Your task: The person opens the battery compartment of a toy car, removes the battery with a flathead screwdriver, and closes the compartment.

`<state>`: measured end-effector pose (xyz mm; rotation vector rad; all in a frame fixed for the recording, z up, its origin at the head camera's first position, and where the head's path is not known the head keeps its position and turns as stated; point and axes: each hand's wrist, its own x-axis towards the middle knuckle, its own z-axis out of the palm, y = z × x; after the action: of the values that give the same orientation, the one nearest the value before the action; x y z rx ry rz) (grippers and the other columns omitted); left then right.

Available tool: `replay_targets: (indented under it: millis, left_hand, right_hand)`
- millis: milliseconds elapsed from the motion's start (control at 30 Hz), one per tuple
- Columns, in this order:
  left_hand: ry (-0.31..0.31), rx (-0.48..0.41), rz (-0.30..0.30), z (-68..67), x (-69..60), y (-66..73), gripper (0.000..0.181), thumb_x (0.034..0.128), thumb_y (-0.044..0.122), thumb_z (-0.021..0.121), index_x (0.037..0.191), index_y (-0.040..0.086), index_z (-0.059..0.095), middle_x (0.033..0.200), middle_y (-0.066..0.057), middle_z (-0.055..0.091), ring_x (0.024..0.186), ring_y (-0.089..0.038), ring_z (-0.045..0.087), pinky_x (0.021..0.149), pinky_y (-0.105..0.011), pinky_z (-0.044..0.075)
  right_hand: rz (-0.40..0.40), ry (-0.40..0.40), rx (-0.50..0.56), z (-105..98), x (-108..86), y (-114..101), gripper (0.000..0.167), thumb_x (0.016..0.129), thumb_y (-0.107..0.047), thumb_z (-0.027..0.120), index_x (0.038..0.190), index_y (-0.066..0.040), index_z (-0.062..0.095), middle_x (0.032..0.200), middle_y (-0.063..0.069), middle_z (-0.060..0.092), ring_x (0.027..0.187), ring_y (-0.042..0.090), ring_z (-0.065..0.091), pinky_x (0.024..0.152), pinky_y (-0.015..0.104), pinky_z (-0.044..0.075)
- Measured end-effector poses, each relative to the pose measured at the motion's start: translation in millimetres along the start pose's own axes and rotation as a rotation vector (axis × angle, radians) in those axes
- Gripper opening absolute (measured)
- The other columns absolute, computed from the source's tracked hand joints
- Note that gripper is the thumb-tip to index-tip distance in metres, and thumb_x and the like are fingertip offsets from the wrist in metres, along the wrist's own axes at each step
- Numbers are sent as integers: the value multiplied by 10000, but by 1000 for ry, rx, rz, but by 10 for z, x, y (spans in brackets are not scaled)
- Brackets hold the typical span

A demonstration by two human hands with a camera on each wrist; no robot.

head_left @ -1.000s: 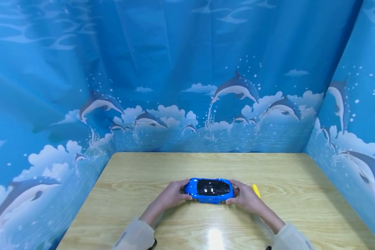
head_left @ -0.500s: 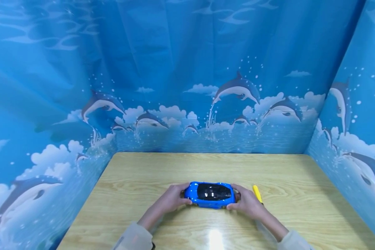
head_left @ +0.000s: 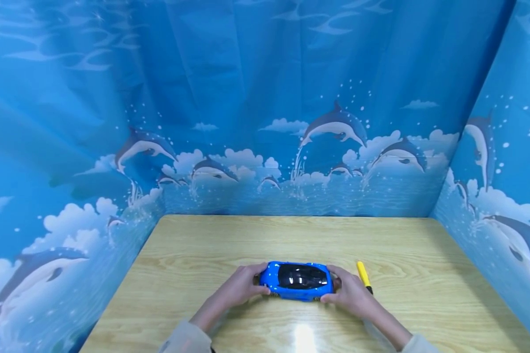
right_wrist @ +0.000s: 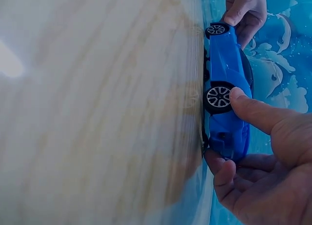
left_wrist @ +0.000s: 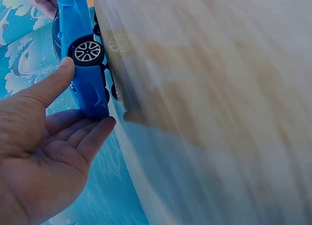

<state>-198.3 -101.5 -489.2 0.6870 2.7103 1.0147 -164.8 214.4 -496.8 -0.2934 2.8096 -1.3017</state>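
Pinching blue car [head_left: 298, 281]: left hand [head_left: 243, 285], right hand [head_left: 351, 290] | now farther from table's back edge [head_left: 300, 217]

Head view: bright, diffuse light. White glare patch [head_left: 305, 338] on the tabletop [head_left: 203, 240] near six o'clock; soft shadow along its four o'clock edge. Curtain [head_left: 265, 59] darkest in the fold at two o'clock. Small highlights on the glossy roof of the toy car [head_left: 302, 276]. Wrist views: dimmer; tabletop hazy, smeared, faintly mirroring the toy car. Right wrist: blown-out spot [right_wrist: 9, 63] between nine and ten o'clock.
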Motion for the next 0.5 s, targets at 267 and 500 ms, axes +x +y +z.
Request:
replay_targets:
  millis: [267,500]
  left_hand:
    - [-12,28,-1,23,-47,29,735,859,237,842,1467,-28,526,1464,-189,561,1349,-349,541,1132,-455,457]
    - [-7,38,10,27,-109,39,740,862,248,837,1474,-23,520,1463,-178,565,1346,-341,546,1139,-448,453]
  right_hand:
    - [32,13,-37,13,-52,-24,918,649,-162,970,1413,94,530,1061,108,725,852,140,660,732,298,624]
    - [16,9,-69,21,-82,-43,909,653,-169,973,1408,90,539,969,30,707,814,111,613,670,246,572]
